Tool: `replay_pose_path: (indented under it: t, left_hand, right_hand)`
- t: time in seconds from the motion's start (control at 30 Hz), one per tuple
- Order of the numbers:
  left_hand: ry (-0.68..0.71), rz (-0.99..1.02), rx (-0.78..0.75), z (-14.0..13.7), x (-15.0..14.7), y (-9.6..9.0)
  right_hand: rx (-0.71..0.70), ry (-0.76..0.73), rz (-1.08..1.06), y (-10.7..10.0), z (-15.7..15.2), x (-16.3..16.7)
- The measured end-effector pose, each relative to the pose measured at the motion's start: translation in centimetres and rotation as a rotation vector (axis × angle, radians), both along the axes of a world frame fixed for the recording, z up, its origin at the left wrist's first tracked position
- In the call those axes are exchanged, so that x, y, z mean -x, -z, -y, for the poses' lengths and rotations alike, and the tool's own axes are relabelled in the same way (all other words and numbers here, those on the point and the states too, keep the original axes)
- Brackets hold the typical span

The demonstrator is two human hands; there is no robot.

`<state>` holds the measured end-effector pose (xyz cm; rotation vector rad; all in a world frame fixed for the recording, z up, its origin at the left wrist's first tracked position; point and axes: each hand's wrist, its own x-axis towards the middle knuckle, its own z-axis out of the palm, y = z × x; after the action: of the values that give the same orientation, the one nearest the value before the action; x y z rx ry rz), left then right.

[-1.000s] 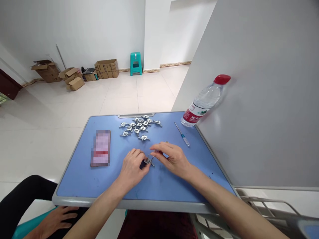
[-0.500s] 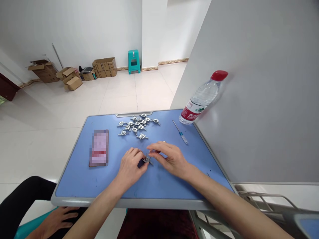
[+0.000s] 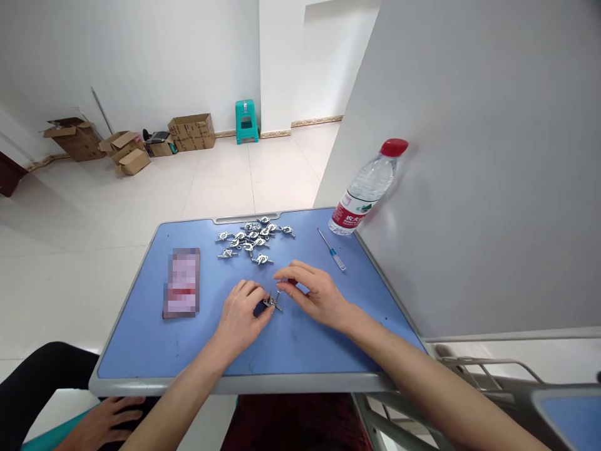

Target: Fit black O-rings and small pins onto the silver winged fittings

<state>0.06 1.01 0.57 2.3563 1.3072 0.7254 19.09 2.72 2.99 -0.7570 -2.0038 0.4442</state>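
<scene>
**Hardware piece held between both hands at mid-table**

Hardware sits at the centre of our inspection: a small metal fitting [image 3: 272, 302] resting low over the blue table [image 3: 141, 338], roughly mid-surface and nearer the front edge than the back. Our left hand [image 3: 241, 316] has its fingers closed around the fitting's dark end. Our right hand [image 3: 312, 293] has thumb and forefinger pinched together just above the fitting, on what appears to be a tiny pin or screw; it is too small to identify.

Risks, as we judge them: the pinched part could slip and roll across the smooth table, possibly off the front edge, since nothing there would stop it. The fitting is gripped only by fingertips, so any twist from the right hand could turn it out of the left.

Beyond the hands, a pile of similar metal fittings [image 3: 251, 238] lies toward the far edge, well apart from the work; a dropped piece landing there would be hard to tell from the rest. A small screwdriver [image 3: 331, 250] lies to the right of the pile, within our right hand's reach, and a water bottle [image 3: 366, 188] leans against the grey partition [image 3: 469, 156] behind it. A blurred card [image 3: 181, 282] lies to the left. Another person's hand [image 3: 101, 423] rests below the table's left corner. Nothing stands between our hands and the fitting.
</scene>
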Motion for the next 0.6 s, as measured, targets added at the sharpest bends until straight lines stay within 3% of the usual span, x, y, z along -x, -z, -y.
replay_pose_path:
  t: [0.23, 0.6]
  left_hand:
    - [0.007, 0.013, 0.029, 0.0, 0.2, 0.0]
    - [0.025, 0.041, 0.031, -0.1, 0.2, -0.2]
  right_hand:
    - [0.054, -0.147, 0.111, -1.1, 0.3, -0.5]
    - [0.131, -0.031, 0.055, -0.7, 0.1, 0.0]
